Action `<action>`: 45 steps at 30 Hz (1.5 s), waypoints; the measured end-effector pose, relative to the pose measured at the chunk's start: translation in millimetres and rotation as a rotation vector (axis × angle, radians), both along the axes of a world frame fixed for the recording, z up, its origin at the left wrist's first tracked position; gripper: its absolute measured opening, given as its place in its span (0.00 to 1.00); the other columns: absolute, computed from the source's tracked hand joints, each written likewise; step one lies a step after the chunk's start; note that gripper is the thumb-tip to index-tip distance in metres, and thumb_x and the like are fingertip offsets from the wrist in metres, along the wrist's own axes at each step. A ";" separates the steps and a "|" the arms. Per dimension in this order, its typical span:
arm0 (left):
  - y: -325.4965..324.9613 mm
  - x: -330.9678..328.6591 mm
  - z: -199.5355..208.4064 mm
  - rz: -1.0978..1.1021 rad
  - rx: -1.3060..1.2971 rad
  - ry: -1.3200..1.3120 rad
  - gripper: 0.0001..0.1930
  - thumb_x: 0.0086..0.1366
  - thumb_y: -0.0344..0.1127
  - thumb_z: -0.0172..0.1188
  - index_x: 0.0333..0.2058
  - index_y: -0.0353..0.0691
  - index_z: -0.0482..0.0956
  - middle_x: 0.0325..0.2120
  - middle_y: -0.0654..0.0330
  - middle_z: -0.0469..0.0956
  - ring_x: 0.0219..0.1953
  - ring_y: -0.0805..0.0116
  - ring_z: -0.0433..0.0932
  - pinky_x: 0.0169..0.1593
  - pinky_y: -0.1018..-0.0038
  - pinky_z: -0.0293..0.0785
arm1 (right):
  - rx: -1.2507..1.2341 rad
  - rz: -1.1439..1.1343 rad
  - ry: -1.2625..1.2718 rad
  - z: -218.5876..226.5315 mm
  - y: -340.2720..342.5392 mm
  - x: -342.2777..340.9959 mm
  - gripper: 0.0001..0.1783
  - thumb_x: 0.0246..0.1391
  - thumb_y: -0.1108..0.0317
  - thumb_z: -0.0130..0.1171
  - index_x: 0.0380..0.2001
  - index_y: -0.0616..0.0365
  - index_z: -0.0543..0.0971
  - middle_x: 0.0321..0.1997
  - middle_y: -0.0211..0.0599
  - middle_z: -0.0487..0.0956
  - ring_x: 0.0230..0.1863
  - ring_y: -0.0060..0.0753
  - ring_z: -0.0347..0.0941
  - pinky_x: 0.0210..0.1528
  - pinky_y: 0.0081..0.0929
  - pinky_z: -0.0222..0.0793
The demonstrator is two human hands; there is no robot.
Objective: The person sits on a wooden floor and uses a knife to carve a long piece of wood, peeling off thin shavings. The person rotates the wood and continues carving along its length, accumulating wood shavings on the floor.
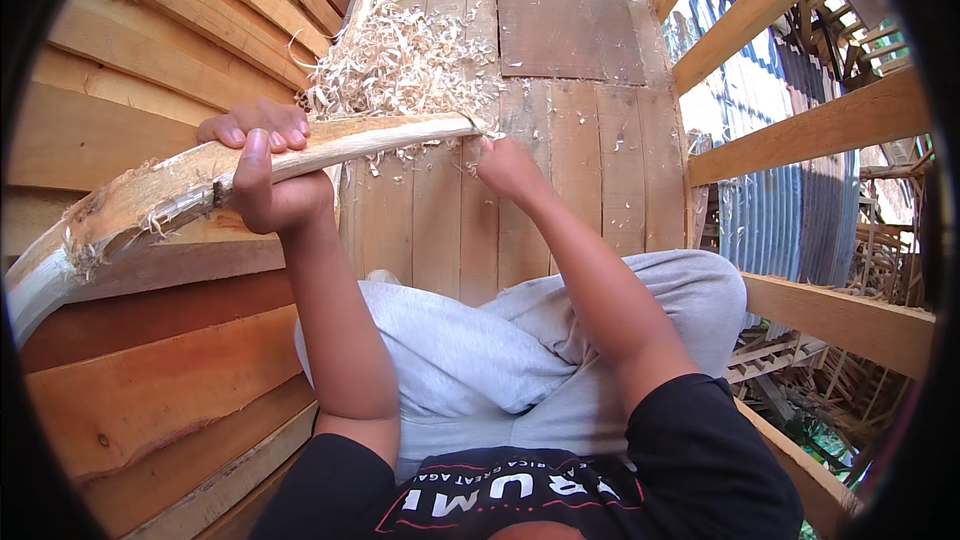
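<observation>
A long, curved piece of pale wood (360, 138) runs from the left edge to the middle of the view, roughly shaved along its length. My left hand (270, 175) is wrapped around it, the thumb on the near side and the fingers over the far side. Rough, frayed fibres and a dark mark show on the wood left of that hand. My right hand (508, 168) is closed in a fist at the wood's thin right end. A small dark bit and a pale curl show there, but what the fist holds is hidden.
Curly wood shavings (400, 65) lie heaped on the plank floor (575, 170) beyond the wood. Stacked boards (150, 380) rise along the left. A wooden railing (810, 130) stands on the right, with corrugated metal sheets (770, 200) outside it. My legs (470, 340) are crossed beneath my arms.
</observation>
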State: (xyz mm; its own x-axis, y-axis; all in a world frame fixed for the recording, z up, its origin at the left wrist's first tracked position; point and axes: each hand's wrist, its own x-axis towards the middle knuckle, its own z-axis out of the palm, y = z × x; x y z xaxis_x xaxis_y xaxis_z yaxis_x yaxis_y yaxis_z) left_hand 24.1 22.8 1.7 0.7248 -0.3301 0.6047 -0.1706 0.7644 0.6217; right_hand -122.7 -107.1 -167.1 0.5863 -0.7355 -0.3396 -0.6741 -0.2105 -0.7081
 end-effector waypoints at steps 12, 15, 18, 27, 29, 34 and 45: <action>5.8 -2.1 4.9 0.202 0.080 0.112 0.08 0.49 0.34 0.54 0.28 0.49 0.64 0.17 0.67 0.61 0.20 0.74 0.62 0.32 0.73 0.63 | 0.060 0.154 -0.188 60.1 31.1 12.1 0.27 0.65 0.57 0.39 0.34 0.73 0.78 0.36 0.67 0.78 0.43 0.66 0.75 0.48 0.50 0.69; 5.9 10.7 -0.5 0.097 0.051 0.099 0.09 0.49 0.34 0.54 0.28 0.49 0.63 0.17 0.67 0.61 0.20 0.74 0.62 0.31 0.73 0.63 | -0.001 0.051 -0.090 -3.3 -0.1 4.3 0.27 0.65 0.57 0.40 0.34 0.75 0.77 0.36 0.68 0.78 0.43 0.66 0.75 0.48 0.51 0.69; 7.2 6.1 0.9 0.126 0.070 0.071 0.09 0.50 0.33 0.53 0.29 0.49 0.63 0.17 0.67 0.61 0.20 0.74 0.63 0.32 0.73 0.64 | 0.003 0.015 -0.042 9.6 13.8 9.6 0.27 0.65 0.57 0.40 0.34 0.75 0.77 0.35 0.68 0.78 0.42 0.66 0.75 0.48 0.51 0.69; 11.1 6.1 -1.9 0.162 -0.003 0.089 0.12 0.50 0.26 0.54 0.32 0.45 0.62 0.19 0.63 0.63 0.21 0.72 0.65 0.28 0.76 0.69 | 0.007 0.173 -0.269 97.5 56.4 18.4 0.26 0.66 0.56 0.39 0.33 0.70 0.77 0.32 0.66 0.77 0.37 0.65 0.75 0.43 0.51 0.69; -2.4 6.1 4.9 0.111 -0.051 0.139 0.12 0.50 0.26 0.55 0.31 0.45 0.62 0.20 0.62 0.64 0.21 0.72 0.66 0.28 0.76 0.69 | -0.077 0.072 -0.176 18.5 13.3 1.5 0.27 0.66 0.55 0.40 0.33 0.72 0.77 0.32 0.67 0.77 0.37 0.67 0.74 0.43 0.51 0.69; 5.6 5.4 -3.1 0.145 -0.012 0.122 0.13 0.50 0.25 0.57 0.31 0.44 0.62 0.22 0.63 0.64 0.21 0.74 0.66 0.27 0.76 0.69 | 0.052 0.004 -0.082 -4.4 15.7 6.9 0.31 0.66 0.53 0.40 0.33 0.76 0.76 0.33 0.70 0.77 0.40 0.70 0.74 0.46 0.53 0.68; 13.5 -13.9 -1.0 0.152 -0.088 0.071 0.15 0.49 0.22 0.59 0.32 0.43 0.62 0.23 0.63 0.65 0.21 0.74 0.67 0.26 0.76 0.72 | 0.006 0.057 -0.067 6.9 22.4 -3.5 0.32 0.66 0.51 0.37 0.37 0.76 0.76 0.33 0.68 0.78 0.37 0.63 0.78 0.37 0.50 0.73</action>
